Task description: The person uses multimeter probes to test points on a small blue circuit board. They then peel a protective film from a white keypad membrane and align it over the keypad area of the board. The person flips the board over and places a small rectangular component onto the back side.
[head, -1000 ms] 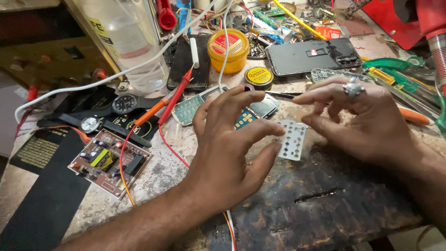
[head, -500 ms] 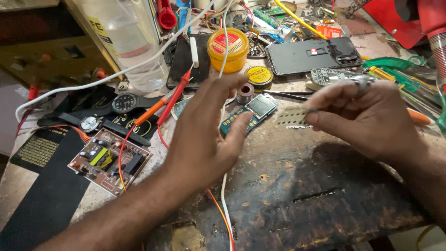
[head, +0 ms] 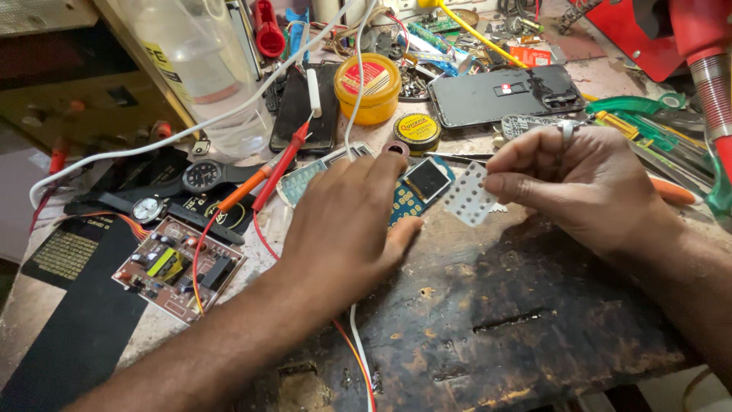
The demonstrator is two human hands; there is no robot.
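Both forearms bare, no sleeves; right hand (head: 583, 187) wears ring (head: 566, 131), probably silver.

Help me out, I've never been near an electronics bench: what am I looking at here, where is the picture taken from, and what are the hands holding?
The picture comes from a camera worn on the person's head, looking down at their own two bare hands over a worn workbench. The left hand lies flat on a small phone circuit board with a screen. The right hand pinches a thin white keypad sheet between its fingers. Around them lie a brown circuit board with wires, wristwatches, a yellow tub, a dark phone back panel, a clear bottle and assorted tools.
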